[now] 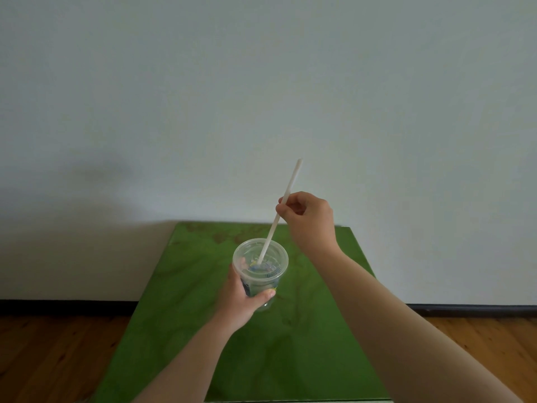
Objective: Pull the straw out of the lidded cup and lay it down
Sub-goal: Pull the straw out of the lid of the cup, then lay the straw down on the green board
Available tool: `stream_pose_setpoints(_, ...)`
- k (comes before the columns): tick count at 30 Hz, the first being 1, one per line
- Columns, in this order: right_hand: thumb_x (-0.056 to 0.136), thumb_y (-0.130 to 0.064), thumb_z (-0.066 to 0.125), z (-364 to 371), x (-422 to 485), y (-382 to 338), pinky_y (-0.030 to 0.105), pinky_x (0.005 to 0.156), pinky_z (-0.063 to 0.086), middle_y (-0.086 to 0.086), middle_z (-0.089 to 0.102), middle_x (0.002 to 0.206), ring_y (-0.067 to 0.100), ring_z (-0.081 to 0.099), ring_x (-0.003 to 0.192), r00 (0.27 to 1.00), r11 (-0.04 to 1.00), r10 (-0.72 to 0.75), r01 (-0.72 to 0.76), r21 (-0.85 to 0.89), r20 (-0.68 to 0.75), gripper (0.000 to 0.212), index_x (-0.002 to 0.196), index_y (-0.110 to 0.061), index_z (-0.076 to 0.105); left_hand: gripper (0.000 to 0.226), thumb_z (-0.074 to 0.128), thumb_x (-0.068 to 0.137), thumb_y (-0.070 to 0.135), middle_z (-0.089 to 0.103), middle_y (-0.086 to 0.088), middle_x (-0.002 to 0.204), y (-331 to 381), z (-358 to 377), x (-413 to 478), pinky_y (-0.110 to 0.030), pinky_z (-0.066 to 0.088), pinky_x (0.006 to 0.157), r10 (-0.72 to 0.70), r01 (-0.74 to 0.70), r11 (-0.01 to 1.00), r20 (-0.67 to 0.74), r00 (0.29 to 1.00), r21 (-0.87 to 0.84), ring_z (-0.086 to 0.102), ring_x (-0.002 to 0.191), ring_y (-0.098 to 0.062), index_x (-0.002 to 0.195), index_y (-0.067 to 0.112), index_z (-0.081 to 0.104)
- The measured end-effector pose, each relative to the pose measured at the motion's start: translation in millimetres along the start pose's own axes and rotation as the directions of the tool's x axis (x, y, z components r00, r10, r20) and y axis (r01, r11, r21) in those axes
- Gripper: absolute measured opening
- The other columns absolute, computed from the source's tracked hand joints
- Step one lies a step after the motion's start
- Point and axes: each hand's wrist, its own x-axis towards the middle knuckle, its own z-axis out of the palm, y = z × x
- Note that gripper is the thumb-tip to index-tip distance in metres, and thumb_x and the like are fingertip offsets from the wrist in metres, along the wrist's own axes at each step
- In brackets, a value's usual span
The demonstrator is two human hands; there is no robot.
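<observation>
With the left hand (245, 298) wrapped around the lidded cup (260, 267) above the green table (305, 330) and the right hand (308, 219) pinching the straw (283, 207) above the lid, its tip seemed barely seated, so a crooked pull could have snagged and tipped the cup.

Illumination is soft, even and moderately dim, with no glare. A faint grey shadow lies on the plain pale wall (261, 82) at centre left of the frame. The green stained wooden desk (203, 359) darkens toward bottom centre. Wide-angle bowing shows at the edges. Focus is slightly soft throughout.
</observation>
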Motion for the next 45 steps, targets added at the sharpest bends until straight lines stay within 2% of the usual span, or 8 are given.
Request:
stream_pose_setpoints(7,0.077,-0.016,0.065,-6.8,1.6,-5.6,0.035,0.076,0.053,-0.003,0.067,0.074,0.019,0.064,0.076,0.999,0.999,-0.034,0.035,0.029,-0.022,0.011,0.071,-0.024,0.063,0.084,0.081,0.06,0.033,0.06,0.005,0.121,0.4,-0.1,-0.8,-0.039,0.047,0.102,0.002,-0.002,1.0,-0.008,1.0,0.0,0.059,0.111,-0.012,0.131,0.021,0.038)
stream_pose_setpoints(13,0.078,-0.016,0.064,-15.0,5.5,-11.7,0.026,0.07,0.049,-0.015,0.063,0.069,0.01,0.061,0.071,0.996,0.994,-0.066,0.07,0.083,-0.059,0.012,0.069,-0.024,0.063,0.086,0.079,0.054,0.041,0.062,0.005,0.119,-0.4,0.1,-0.1,-0.041,0.048,0.102,-0.008,0.008,1.0,-0.004,1.0,-0.016,0.061,0.11,-0.01,0.128,0.022,0.04)
stream_pose_setpoints(18,0.079,-0.014,0.063,-20.8,6.0,-10.4,0.028,0.07,0.05,-0.009,0.063,0.067,0.01,0.059,0.066,0.993,0.986,-0.076,0.089,0.14,-0.092,0.005,0.076,-0.018,0.065,0.082,0.081,0.059,0.034,0.061,0.005,0.118,-1.1,0.1,0.1,-0.041,0.048,0.102,0.003,-0.003,1.0,0.002,1.0,-0.018,0.06,0.11,-0.011,0.129,0.021,0.04)
stream_pose_setpoints(24,0.082,-0.018,0.06,-25.3,7.0,0.4,0.038,0.076,0.052,0.004,0.064,0.071,0.021,0.061,0.071,0.991,0.986,-0.043,0.063,0.157,-0.127,0.007,0.086,-0.021,0.065,0.081,0.081,0.06,0.034,0.062,0.003,0.119,-0.6,-0.3,0.4,-0.039,0.048,0.101,0.024,-0.024,1.0,0.007,1.0,0.006,0.061,0.11,-0.012,0.13,0.018,0.042)
stream_pose_setpoints(27,0.082,-0.019,0.06,-26.1,9.2,9.1,0.032,0.069,0.049,-0.003,0.058,0.062,0.015,0.056,0.063,0.989,0.99,-0.036,0.054,0.128,-0.14,0.006,0.084,-0.023,0.064,0.082,0.081,0.059,0.035,0.061,0.005,0.118,-1.3,0.5,0.1,-0.035,0.048,0.101,0.028,-0.028,1.0,-0.007,1.0,0.007,0.06,0.111,-0.011,0.129,0.019,0.042)
stream_pose_setpoints(33,0.081,-0.02,0.06,-25.9,11.8,38.4,0.023,0.058,0.041,-0.01,0.052,0.057,0.006,0.048,0.054,0.987,0.999,0.014,-0.008,0.038,-0.161,0.009,0.087,-0.016,0.066,0.083,0.08,0.056,0.04,0.062,0.007,0.117,-3.6,1.1,0.8,-0.036,0.05,0.099,0.006,-0.006,1.0,-0.001,1.0,-0.011,0.061,0.108,-0.008,0.128,0.024,0.042)
stream_pose_setpoints(39,0.083,-0.024,0.059,-28.8,10.2,75.8,0.023,0.053,0.039,-0.009,0.052,0.059,0.007,0.047,0.054,0.985,0.99,0.08,-0.097,-0.104,-0.154,0.008,0.085,-0.019,0.065,0.08,0.083,0.057,0.033,0.062,0.009,0.117,-6.4,2.9,1.7,-0.026,0.048,0.095,-0.004,0.004,1.0,-0.006,1.0,-0.028,0.06,0.107,-0.003,0.125,0.026,0.041)
stream_pose_setpoints(45,0.084,-0.024,0.058,-27.8,7.2,109.2,0.026,0.054,0.043,-0.005,0.056,0.067,0.009,0.048,0.056,0.976,0.953,0.176,-0.201,-0.225,-0.129,0.014,0.093,-0.016,0.065,0.09,0.082,0.051,0.036,0.062,0.003,0.121,-7.0,2.9,3.8,-0.04,0.048,0.102,-0.022,0.021,0.998,-0.015,1.0,-0.067,0.06,0.112,-0.012,0.129,0.02,0.041)
